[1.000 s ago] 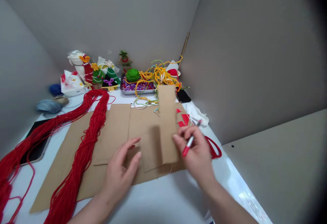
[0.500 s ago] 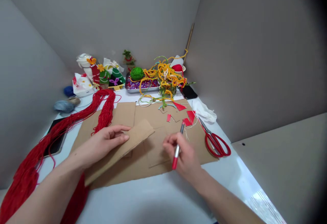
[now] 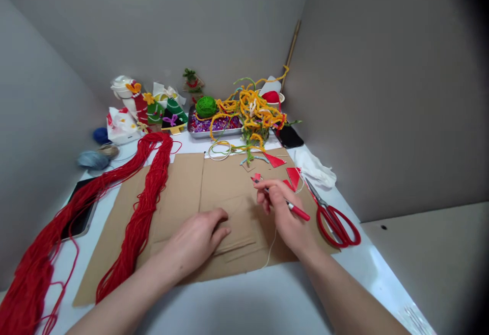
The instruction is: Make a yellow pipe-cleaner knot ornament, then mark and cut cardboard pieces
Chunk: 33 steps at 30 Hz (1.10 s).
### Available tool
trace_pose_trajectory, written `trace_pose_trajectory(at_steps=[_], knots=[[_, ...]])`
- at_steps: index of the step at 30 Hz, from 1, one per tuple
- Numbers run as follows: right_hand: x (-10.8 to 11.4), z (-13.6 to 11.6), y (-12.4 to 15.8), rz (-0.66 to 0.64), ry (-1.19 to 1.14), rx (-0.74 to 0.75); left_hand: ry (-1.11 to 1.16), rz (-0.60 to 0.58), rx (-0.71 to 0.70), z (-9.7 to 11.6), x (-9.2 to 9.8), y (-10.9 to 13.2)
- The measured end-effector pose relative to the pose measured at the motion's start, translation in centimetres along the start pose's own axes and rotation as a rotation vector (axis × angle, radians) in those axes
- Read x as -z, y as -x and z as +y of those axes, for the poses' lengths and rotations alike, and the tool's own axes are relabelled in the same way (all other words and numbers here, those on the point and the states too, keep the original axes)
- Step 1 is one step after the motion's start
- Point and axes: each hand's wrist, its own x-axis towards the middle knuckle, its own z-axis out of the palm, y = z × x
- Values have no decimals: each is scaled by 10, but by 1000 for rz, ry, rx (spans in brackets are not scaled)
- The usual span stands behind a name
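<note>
My left hand (image 3: 196, 238) lies flat on a brown cardboard sheet (image 3: 225, 197), its fingers resting on a folded flap with nothing held. My right hand (image 3: 282, 215) grips a red-and-white marker pen (image 3: 296, 209), whose tip is hidden among my fingers. Its fingertips are close to a small red paper scrap (image 3: 256, 177). Other red paper cut-outs (image 3: 293, 177) lie on the cardboard just beyond that hand. Red-handled scissors (image 3: 336, 226) rest to the right, partly on the cardboard's edge. A thin pale thread (image 3: 272, 248) runs beneath my right hand.
Long hanks of red yarn (image 3: 143, 212) lie across the cardboard's left side. Behind it are a metal tray of purple beads (image 3: 214, 125), tangled orange cord (image 3: 255, 113), felt trees (image 3: 160, 113), and a white cloth (image 3: 313, 168). Grey walls enclose the back and sides.
My left hand has laid the lifted cardboard strip down and rests flat on it. My right hand has moved up and right, and the marker now lies nearly level instead of pointing down.
</note>
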Motion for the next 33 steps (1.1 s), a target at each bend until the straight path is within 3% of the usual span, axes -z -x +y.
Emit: trace_pose_trajectory(at_steps=[5,8,15,21,26,33], knots=[[-11,8,-7,12,-131,-165,36,-32,-1,-5,-10,-3],[-18,18,-4,78,-126,-190,52,-73,12,-8,-12,-6],[-27,27,8,-14,140,-23,83,-86,28,-9,-12,-7],[-23,36,14,-18,266,148,26,-75,173,-14,6,-4],[-16,35,9,0,430,273,-7,-23,200,-25,11,-7],[-19,33,7,-168,514,317,32,-36,202,-28,10,-14]])
